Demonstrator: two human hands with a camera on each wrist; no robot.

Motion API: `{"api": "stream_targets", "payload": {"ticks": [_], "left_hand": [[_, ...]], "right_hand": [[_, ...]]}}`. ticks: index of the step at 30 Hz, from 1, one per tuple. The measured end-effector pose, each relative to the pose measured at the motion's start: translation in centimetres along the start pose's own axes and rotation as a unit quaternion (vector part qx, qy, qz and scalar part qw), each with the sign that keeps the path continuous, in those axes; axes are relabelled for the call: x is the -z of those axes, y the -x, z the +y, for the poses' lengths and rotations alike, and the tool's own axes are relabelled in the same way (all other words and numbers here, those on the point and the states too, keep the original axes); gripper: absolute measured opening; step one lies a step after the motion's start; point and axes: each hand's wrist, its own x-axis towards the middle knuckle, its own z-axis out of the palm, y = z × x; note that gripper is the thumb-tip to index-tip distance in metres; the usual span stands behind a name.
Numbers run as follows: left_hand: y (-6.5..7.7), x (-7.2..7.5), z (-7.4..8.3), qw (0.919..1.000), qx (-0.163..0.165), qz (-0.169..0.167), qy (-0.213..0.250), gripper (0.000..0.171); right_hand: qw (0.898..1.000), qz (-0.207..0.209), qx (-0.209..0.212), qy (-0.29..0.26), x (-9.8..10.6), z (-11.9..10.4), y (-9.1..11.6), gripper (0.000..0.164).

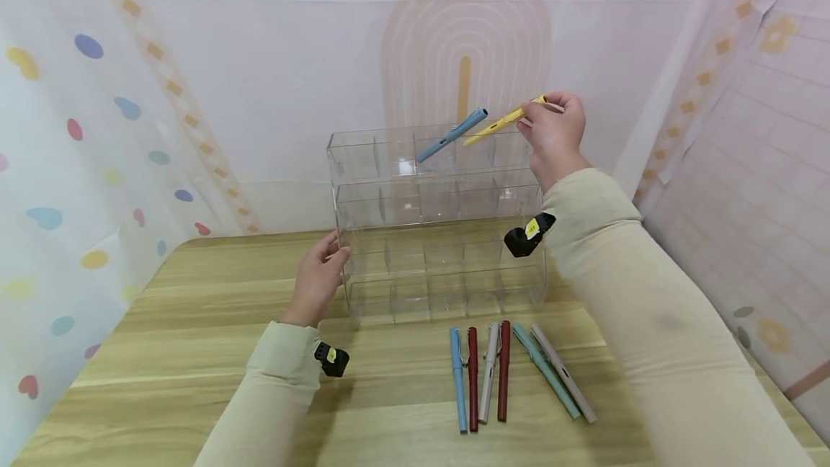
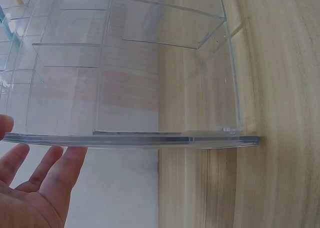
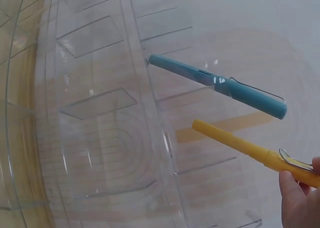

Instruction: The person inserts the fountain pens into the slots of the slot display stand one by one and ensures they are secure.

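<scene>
A clear acrylic organizer (image 1: 441, 182) with several tiers of compartments stands upright on the table. My left hand (image 1: 320, 276) grips its left side panel, with the thumb on one side of the edge and the fingers on the other in the left wrist view (image 2: 42, 188). My right hand (image 1: 559, 128) pinches a yellow pen (image 1: 502, 123) near its clip end, tilted with the lower tip over the top tier. To its left, a blue pen (image 1: 452, 135) leans in the top tier, clip end up. Both yellow pen (image 3: 245, 147) and blue pen (image 3: 220, 83) show in the right wrist view.
Several capped pens lie on the wooden table (image 1: 214, 352) before the organizer: a light blue pen (image 1: 458, 380), dark red pens (image 1: 473, 380), grey-pink pens (image 1: 564, 373) and a green pen (image 1: 547, 373). A patterned curtain (image 1: 292, 92) hangs behind the table.
</scene>
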Motion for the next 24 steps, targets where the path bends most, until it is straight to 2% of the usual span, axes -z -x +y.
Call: {"api": "stream_targets", "payload": {"ticks": [4, 13, 24], "left_hand": [[0.0, 0.2, 0.0, 1.0000, 0.003, -0.001, 0.000, 0.050], [0.2, 0.1, 0.1, 1.0000, -0.002, 0.002, -0.001, 0.050], [0.2, 0.1, -0.1, 1.0000, -0.004, -0.003, 0.003, 0.049]], "right_hand": [[1.000, -0.004, -0.003, 0.015, -0.4, 0.6, 0.0, 0.024], [1.000, -0.002, -0.027, 0.007, -0.9, 1.1, 0.0, 0.024], [0.999, -0.001, -0.026, 0.027, -1.1, 1.6, -0.2, 0.023]]}}
